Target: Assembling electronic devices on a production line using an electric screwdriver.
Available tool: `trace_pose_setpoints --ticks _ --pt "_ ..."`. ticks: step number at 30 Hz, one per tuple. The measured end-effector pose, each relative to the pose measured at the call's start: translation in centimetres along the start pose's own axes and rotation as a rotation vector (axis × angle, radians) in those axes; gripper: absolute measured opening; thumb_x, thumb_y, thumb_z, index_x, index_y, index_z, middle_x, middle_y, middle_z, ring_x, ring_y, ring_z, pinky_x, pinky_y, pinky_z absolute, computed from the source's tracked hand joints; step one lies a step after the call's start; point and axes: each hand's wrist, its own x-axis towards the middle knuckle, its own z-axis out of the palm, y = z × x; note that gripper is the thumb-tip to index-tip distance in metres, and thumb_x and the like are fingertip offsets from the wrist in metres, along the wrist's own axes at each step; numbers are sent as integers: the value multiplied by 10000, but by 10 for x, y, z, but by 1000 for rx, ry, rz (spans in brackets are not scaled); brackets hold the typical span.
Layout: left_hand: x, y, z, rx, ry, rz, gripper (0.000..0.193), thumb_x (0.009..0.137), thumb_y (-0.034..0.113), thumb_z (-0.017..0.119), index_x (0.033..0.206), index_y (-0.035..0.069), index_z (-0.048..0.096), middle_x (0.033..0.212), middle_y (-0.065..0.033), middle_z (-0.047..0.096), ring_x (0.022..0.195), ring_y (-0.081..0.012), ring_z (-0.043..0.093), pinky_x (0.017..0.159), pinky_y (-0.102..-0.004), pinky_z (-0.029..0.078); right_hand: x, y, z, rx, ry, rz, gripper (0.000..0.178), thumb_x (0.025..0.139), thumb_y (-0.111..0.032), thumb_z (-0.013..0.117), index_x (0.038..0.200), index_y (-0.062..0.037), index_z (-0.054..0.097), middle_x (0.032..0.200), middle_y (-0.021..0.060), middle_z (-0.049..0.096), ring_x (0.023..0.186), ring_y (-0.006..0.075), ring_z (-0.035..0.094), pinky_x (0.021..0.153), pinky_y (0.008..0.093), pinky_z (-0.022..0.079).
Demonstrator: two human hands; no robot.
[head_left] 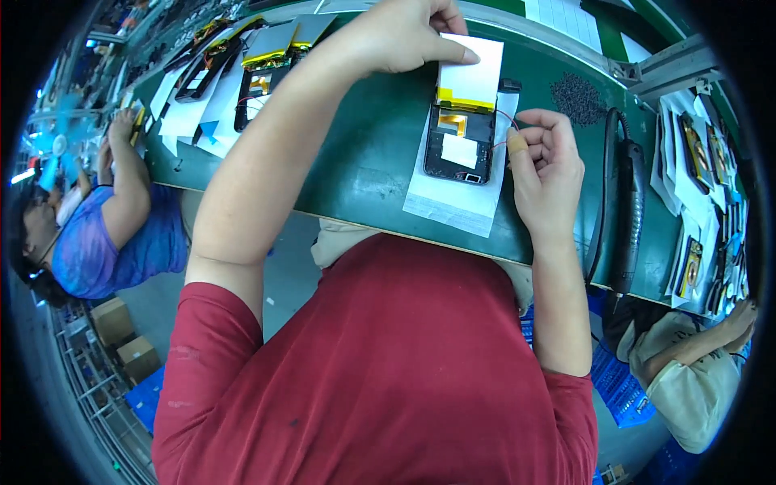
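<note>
The case [461,145], a black open device shell, lies flat on a white sheet [449,198] on the green bench [364,162], in front of my chest. The sheet keeps it off the bench surface, I judge. A white pouch cell [471,71] with a yellow taped edge sits at the far end of the case, partly over it. My left hand [404,36] is curled, its thumb pressed flat on the cell, seemingly to pin it; it grips nothing. My right hand [546,153] is loosely closed beside the case's right edge, a taped fingertip touching thin red wires [508,120] from the cell; I cannot tell whether it pinches them.

The case works as a shallow tray: inside are a gold flex strip and a white pad. A loose heap of small dark screws [578,99] lies on the bench farther right, near a black driver [630,210] with cable. More cases and cells wait at far left.
</note>
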Motion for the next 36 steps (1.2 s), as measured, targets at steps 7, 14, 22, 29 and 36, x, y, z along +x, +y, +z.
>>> trace_pose_setpoints --ticks 7,14,22,29,36 --pt "-36 63 -1 475 -118 268 225 903 180 783 1071 33 756 911 -98 741 810 -184 688 723 -291 553 1 -1 -11 21 -46 20 135 876 -28 707 1008 -58 704 801 68 681 624 148 632 580 285 495" --pt "-77 34 25 362 31 429 182 906 56 757 1085 31 778 965 -107 741 867 -199 714 739 -285 559 -8 -16 -24 -8 -191 -145 160 810 -69 791 969 -73 774 1148 96 639 796 188 620 697 316 523" --pt "-84 -6 41 114 115 367 240 986 183 673 1156 36 758 1080 -126 741 1007 -234 711 876 -328 542 -24 -20 -23 -227 -297 -292 206 746 -69 832 946 -108 807 1364 127 600 1113 296 612 839 387 538" --pt "-82 -9 44 49 108 319 246 984 189 673 1163 47 762 1087 -120 739 993 -227 713 864 -322 542 -28 -17 -17 -355 -256 -406 166 729 -62 820 886 -109 793 1379 141 601 1169 324 617 892 406 529" --pt "-78 -4 41 2 126 318 247 980 185 683 1158 34 765 1045 -125 742 934 -229 715 808 -318 542 -23 -13 -16 -422 -229 -567 179 710 -70 826 877 -104 773 1266 140 639 1149 335 635 895 415 535"
